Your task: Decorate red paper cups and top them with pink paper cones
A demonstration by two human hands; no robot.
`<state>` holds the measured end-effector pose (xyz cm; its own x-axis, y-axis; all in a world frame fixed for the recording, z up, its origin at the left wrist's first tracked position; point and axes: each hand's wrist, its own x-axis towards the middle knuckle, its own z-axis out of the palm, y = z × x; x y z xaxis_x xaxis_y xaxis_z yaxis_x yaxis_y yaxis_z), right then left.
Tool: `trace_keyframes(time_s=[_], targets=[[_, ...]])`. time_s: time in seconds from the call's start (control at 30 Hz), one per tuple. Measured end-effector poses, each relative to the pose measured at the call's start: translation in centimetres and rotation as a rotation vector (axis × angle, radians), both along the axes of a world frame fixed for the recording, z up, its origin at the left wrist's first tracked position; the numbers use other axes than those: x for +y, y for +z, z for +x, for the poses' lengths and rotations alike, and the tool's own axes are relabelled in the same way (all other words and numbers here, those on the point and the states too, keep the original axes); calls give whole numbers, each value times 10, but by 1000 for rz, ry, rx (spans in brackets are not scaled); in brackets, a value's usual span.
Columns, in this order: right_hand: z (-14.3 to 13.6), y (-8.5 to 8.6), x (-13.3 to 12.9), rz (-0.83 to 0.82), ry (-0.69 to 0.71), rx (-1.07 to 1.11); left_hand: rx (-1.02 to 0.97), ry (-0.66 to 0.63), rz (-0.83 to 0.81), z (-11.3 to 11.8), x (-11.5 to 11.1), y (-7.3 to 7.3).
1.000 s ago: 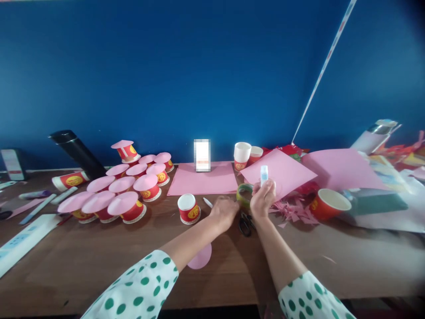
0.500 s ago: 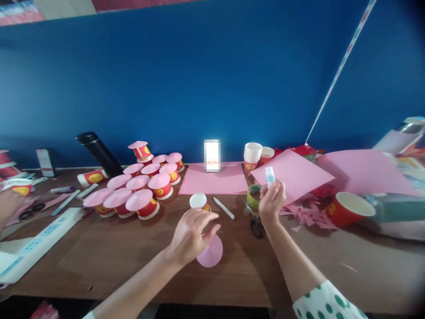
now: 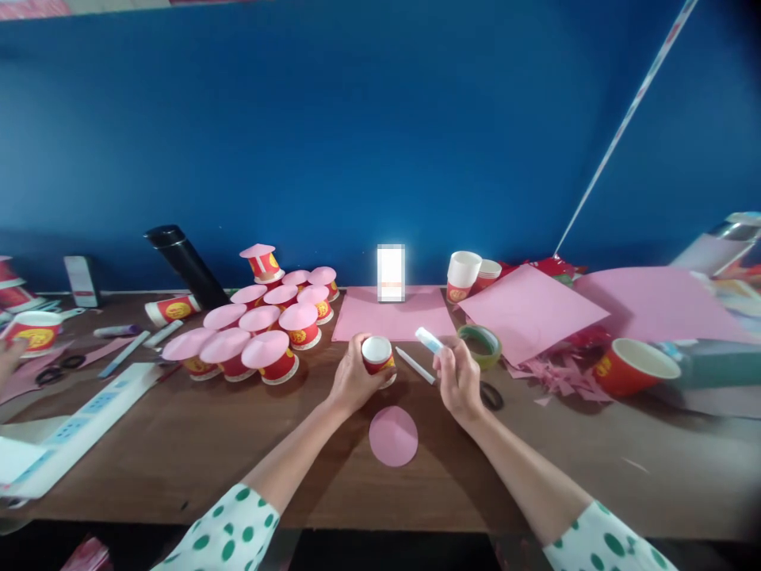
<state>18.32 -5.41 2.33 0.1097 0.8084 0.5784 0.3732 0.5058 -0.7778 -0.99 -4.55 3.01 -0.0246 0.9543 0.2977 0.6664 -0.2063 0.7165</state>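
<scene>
In the head view, our left hand (image 3: 352, 374), empty half a second ago, now grips the red paper cup (image 3: 378, 357) above the pink paper circle (image 3: 393, 436); our right hand (image 3: 459, 379) still grasps the glue stick (image 3: 429, 340), now tilted toward the cup beside the white pen (image 3: 414, 365).

Tabletop (image 3: 178, 456): open along the front, beside both forearms.
Pink disc (image 3: 393, 436): flat and low, passable from above.
Left: blocked by clustered pink-topped cups (image 3: 266, 350), then the leaning black bottle (image 3: 190, 266).
Between left hand (image 3: 355, 377) and right hand (image 3: 459, 379): narrow, crossed by the white pen (image 3: 414, 365).
Right: obstructed by tape roll (image 3: 495, 354), paper shreds (image 3: 564, 377), large cup (image 3: 624, 385).
Back: closed by blue wall (image 3: 297, 159).
</scene>
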Motion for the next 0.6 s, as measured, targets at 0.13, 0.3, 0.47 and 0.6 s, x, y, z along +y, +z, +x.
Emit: trace_keyframes(time_s=[0.13,0.3,0.47,0.6], targets=[[-5,-1,2,-24,6,60,-128,3,40,3,1,-5],[-11,-4,5,-99,12,250,-205,-106,26,-3,-2,-7],[-15,-3,1,-153,58,243,-219,-141,45,-7,3,-11],[-18,-1,-3,-166,95,265,-234,-157,27,-6,4,-13]])
